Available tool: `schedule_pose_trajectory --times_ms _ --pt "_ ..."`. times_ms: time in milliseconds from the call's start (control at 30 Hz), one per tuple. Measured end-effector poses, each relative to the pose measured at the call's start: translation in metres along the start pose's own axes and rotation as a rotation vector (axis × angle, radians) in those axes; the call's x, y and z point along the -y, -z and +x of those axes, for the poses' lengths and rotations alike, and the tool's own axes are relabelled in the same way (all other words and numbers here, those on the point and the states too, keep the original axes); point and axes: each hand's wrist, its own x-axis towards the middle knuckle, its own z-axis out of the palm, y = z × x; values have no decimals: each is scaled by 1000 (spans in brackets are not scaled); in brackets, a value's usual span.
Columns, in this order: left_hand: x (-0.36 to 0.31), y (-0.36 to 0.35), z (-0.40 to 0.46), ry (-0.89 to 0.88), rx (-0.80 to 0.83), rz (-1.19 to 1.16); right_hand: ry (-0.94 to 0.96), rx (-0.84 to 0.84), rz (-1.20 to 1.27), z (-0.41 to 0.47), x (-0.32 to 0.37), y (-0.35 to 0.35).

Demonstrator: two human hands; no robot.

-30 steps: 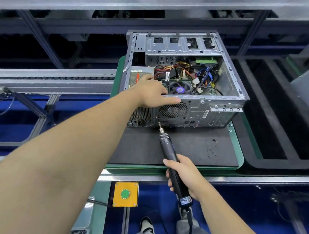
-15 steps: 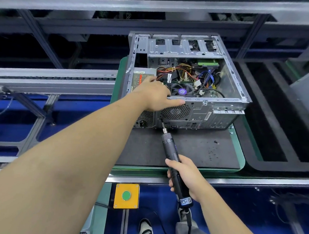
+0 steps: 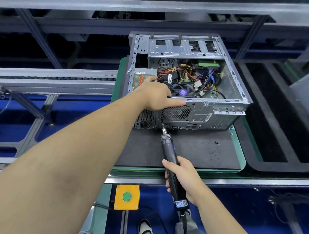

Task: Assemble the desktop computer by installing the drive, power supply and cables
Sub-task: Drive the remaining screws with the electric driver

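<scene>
Your driver (image 3: 172,165) tip just went from hovering off the case (image 3: 187,93) to sitting on its rear panel, beside the supply (image 3: 143,78). Right hand (image 3: 184,178) has its grip wrapped round the driver; left hand (image 3: 156,97) lies flat on the case's top edge. Looks like screw-down time for the supply.

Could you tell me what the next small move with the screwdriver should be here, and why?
Probably run the electric screwdriver in place. Its bit tip already sits against the rear panel of the computer case, beside the power supply, while the left hand braces the case's top edge and the right hand grips the tool.
</scene>
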Motion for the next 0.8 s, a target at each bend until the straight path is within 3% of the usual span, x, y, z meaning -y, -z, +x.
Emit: schedule_pose_trajectory --times_ms 400,600,800 --pt "0 -1 1 1 -3 15 -164 140 202 -14 13 -18" --pt "-1 -1 1 7 5 5 -35 326 374 -22 11 -12" --pt "1 -2 1 12 -9 10 -41 269 310 -20 15 -11"
